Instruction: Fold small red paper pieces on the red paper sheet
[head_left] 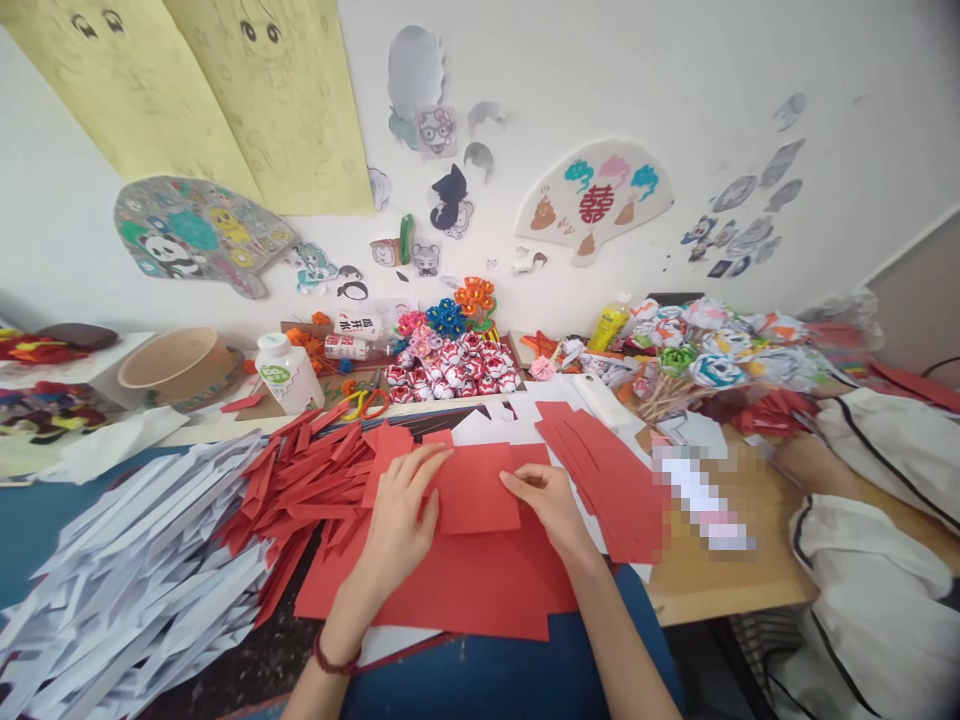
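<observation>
From here I can see both hands working at a red sheet (pixel 478 492), which lies over larger red paper (pixel 465 598) at the near middle. The left hand (pixel 405 500) reaches across the sheet's left side, its fingers gently bent and the thumb a little apart; whether they grip it or just rest there, I can't tell. The right hand (pixel 553 505) has its thumb and forefinger nearly together, pinching the sheet's right edge. There's a dark red bracelet (pixel 334 655) around the left wrist.

Left of the hands sits a heap of folded red strips (pixel 311 485), and further left a big pile of white strips (pixel 142 580). More cut red paper (pixel 600 480) lies to the right, beside the bare wood of the table (pixel 731 585). Beyond the hands I spot orange-handled scissors (pixel 367 403), a white bottle (pixel 289 375) and a cluster of red-and-white paper flowers (pixel 457 370). Over at the right edge, another person's white sleeve (pixel 892 455) reaches in, near more paper flowers (pixel 712 350).
</observation>
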